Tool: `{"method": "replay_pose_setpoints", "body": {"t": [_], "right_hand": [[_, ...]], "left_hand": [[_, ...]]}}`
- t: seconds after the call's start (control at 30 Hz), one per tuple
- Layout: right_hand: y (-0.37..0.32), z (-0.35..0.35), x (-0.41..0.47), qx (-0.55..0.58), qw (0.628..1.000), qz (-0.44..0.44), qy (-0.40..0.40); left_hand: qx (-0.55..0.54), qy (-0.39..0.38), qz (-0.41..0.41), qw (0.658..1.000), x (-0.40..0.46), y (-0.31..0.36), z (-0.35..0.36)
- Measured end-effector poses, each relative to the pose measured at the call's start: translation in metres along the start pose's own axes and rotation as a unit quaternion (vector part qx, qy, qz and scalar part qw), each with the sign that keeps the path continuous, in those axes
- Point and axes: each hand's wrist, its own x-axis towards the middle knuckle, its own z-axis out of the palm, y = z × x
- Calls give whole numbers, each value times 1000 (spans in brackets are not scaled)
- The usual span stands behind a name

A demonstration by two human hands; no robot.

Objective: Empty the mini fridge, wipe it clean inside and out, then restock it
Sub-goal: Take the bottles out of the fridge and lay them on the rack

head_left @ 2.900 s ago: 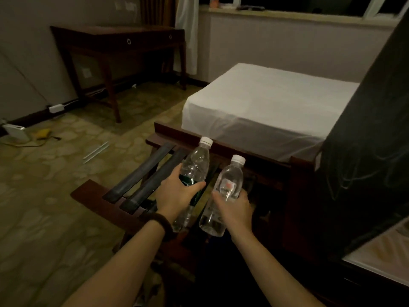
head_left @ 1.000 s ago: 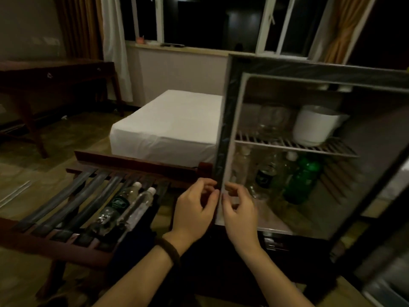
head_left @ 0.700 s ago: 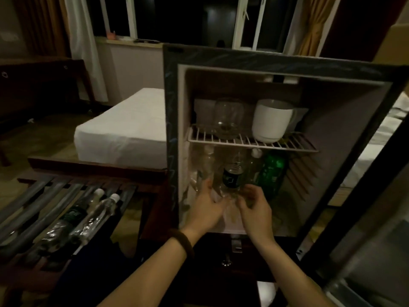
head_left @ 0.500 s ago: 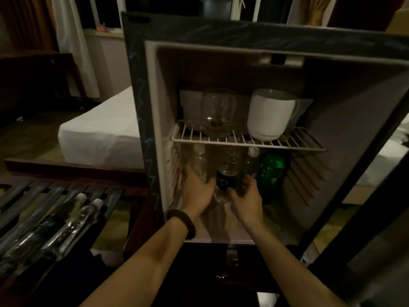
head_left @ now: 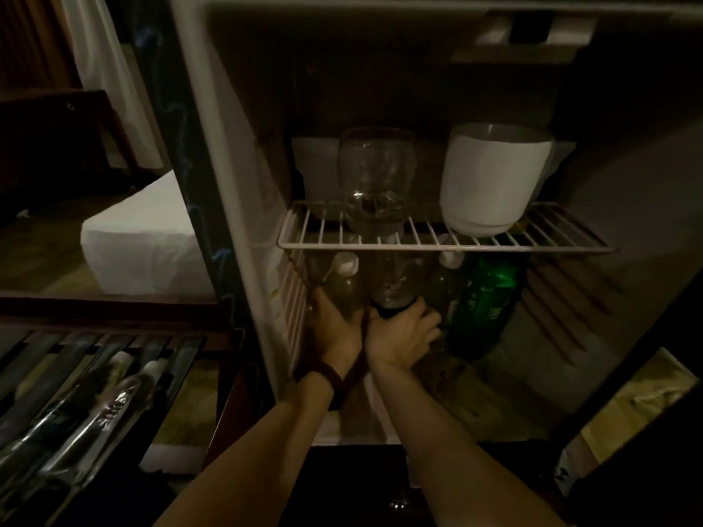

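Head view: both hands inside the open mini fridge [head_left: 243, 207], under the wire shelf [head_left: 437, 243]; left hand [head_left: 336, 330] w/ fingers curled round a clear white-capped bottle [head_left: 344, 281], right hand [head_left: 403, 332] gripping a dark-labelled bottle [head_left: 393, 294] next to it. Green bottle [head_left: 485, 302] just right of them; glass [head_left: 374, 176] & white mug [head_left: 490, 180] on the shelf. Two bottles [head_left: 114, 397] lie on the slatted rack [head_left: 45, 359] at left.
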Motion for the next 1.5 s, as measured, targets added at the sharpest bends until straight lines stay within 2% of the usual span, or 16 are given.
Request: {"method": "replay_pose_setpoints", "body": {"t": [0.17, 0.37, 0.63, 0.83, 0.97, 1.13, 1.27, 1.4, 1.5], "right_hand": [[3, -3, -2, 49, 999, -5, 11], [21, -34, -22, 94, 993, -71, 11], [32, -97, -74, 127, 983, -136, -1], [21, -144, -124, 163, 975, -151, -23], [3, -163, -160, 172, 964, -203, -22], [-33, -159, -214, 203, 946, -238, -85], [-67, -128, -262, 249, 924, -224, -186], [-92, -76, -306, 283, 899, -182, -279], [-109, -27, -325, 272, 891, -116, -344]], "left_hand": [[-39, -32, 57, 997, -14, -10, -12], [-45, -87, 97, 990, -39, 4, -26], [-64, -117, 104, 986, -98, 22, -61], [-72, -114, 138, 981, -144, 47, -111], [-48, -77, 157, 983, -168, 59, -155], [-34, 11, 210, 977, -175, 56, -221], [-54, 55, 197, 977, -162, 40, -282], [-23, 98, 162, 982, -137, 8, -341], [27, 120, 141, 982, -108, -20, -380]]}}
